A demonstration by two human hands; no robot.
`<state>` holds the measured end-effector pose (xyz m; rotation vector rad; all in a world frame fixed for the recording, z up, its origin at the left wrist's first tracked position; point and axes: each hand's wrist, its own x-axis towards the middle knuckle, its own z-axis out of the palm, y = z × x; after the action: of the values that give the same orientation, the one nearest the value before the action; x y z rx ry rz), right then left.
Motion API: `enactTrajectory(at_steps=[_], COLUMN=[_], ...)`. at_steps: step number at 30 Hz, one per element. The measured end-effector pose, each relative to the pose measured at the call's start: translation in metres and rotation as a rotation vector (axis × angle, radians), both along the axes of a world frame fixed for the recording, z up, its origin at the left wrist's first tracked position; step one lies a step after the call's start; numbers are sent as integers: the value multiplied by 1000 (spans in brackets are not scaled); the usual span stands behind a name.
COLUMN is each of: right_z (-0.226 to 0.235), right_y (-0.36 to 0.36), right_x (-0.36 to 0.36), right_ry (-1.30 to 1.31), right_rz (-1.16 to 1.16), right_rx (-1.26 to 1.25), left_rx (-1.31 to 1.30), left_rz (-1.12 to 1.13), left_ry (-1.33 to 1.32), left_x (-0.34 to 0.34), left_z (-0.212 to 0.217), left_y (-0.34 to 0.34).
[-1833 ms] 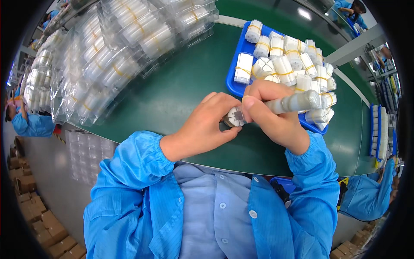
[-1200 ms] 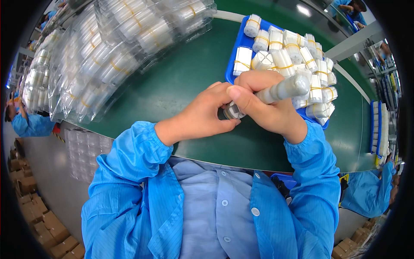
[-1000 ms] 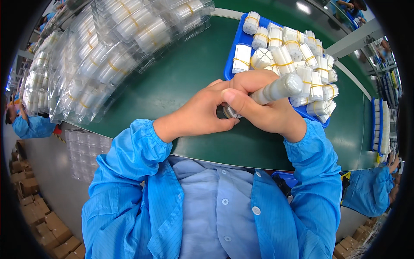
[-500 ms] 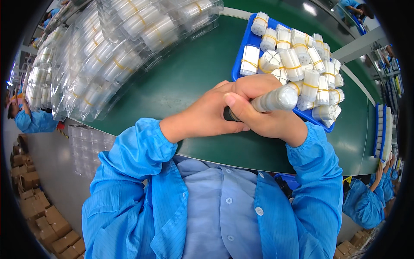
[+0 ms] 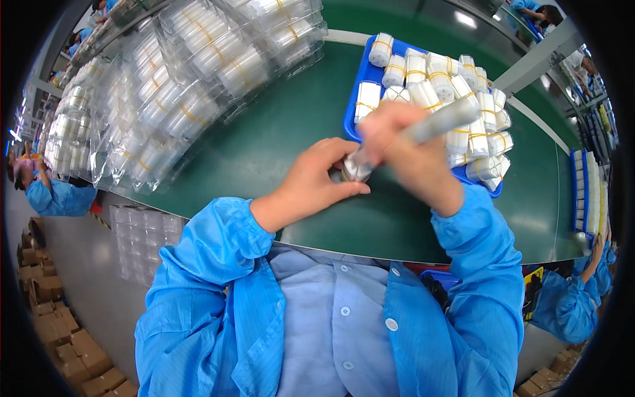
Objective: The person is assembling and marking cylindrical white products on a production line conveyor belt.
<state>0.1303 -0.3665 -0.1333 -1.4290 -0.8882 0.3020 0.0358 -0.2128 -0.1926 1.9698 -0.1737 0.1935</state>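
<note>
My left hand is curled above the green table with its thumb and fingers around a small clear-and-white bundle, partly hidden. Just to the right, my right hand is smeared by motion but closed around a greyish-white, rod-like cylinder. Its exact kind cannot be made out. The rod slants up to the right, and its lower end is near the bundle. Behind my right hand, a blue tray holds several white rolls in clear wrapping, tied with yellow rubber bands.
Clear plastic trays of banded white rolls are stacked at the far left of the green table. A blue tray stands at the right edge. Cardboard boxes lie on the floor at left. Co-workers in blue sleeves are at both sides.
My hands were together around the rod; now my right hand has swung it up and right, apart from my left hand. The small bundle in my left hand has come into sight.
</note>
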Motion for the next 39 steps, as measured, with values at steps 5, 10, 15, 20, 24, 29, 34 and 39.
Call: enactTrajectory(at_steps=[5, 10, 15, 20, 24, 29, 34, 39], right_z=[42, 45, 41, 40, 44, 51, 58, 64], right_y=[-24, -27, -26, -27, -26, -31, -37, -47], right_x=[19, 14, 12, 8, 6, 3, 8, 21], right_ry=[18, 29, 34, 60, 45, 23, -73, -64], right_rz=[-155, -145, -108, -98, -71, -62, -90, -242], right_rx=[267, 258, 205, 140, 162, 170, 186, 261], left_rx=[-701, -1018, -1127, -1009, -605, 765, 1119, 902], left_rz=[-245, -329, -346, -308, -85, 609, 869, 552], left_ry=[328, 475, 518, 428, 35, -748, -599, -568], left_x=[2, 7, 8, 4, 18, 80, 111, 107], left_z=[1, 8, 10, 20, 74, 147, 152, 119], left_y=[15, 25, 29, 29, 39, 88, 112, 32])
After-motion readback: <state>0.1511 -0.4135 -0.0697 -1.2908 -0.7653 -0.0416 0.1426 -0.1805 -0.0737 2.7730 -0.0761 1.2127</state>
